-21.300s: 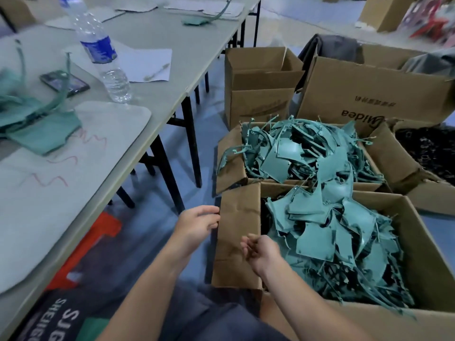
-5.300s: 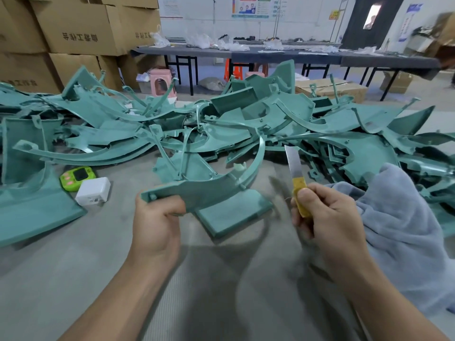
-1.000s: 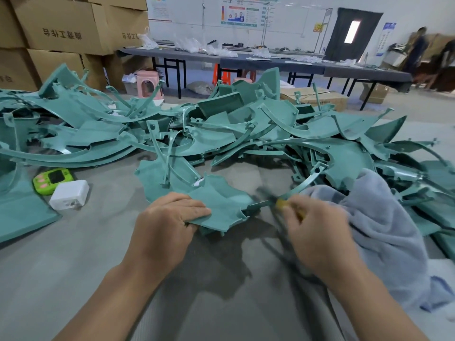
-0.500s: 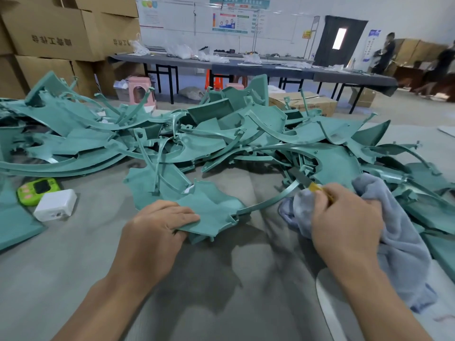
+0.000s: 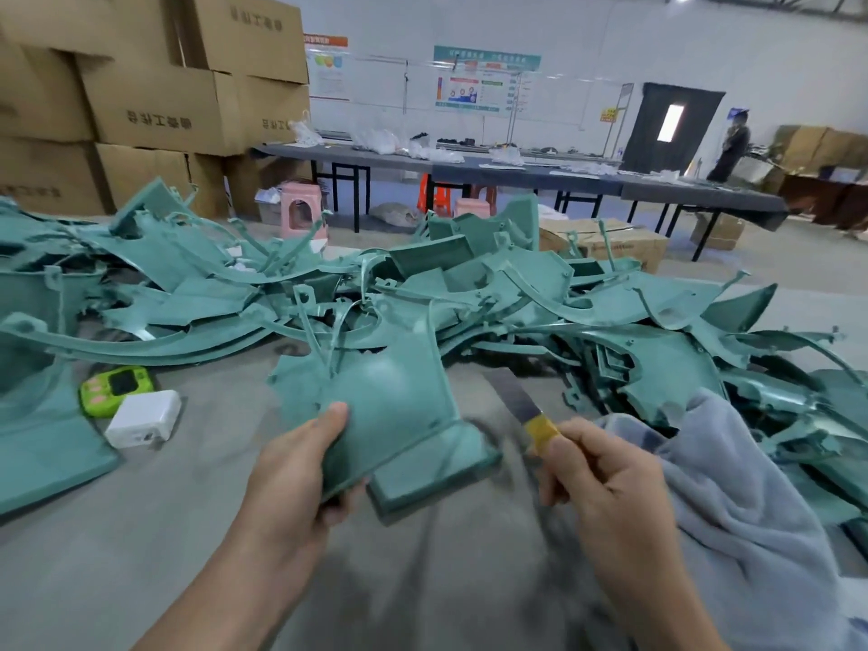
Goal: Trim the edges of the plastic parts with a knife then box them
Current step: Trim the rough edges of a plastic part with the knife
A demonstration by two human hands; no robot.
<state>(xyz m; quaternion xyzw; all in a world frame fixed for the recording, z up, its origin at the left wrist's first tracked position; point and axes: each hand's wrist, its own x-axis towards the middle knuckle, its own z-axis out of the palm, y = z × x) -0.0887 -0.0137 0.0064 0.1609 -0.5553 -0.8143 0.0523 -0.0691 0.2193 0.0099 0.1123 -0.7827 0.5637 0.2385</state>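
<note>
Two hands in view, both busy. The left hand is gripping one teal part, thumb lying on its top face and fingers curling underneath; the part is sitting raised over the table, just in front of the pile. The right hand is closing around the yellow handle of one knife, its blade pointing up and away, just beside the part's right edge and not touching it. The pile is spreading across the table's full width (too tangled for counting). One grey towel is lying under the right wrist, overlapping the pile's right end. One green gadget and one white adapter are sitting touching each other, left of the part. Stacked boxes are standing far left, several, some running out of the picture. One person is standing far back right.
</note>
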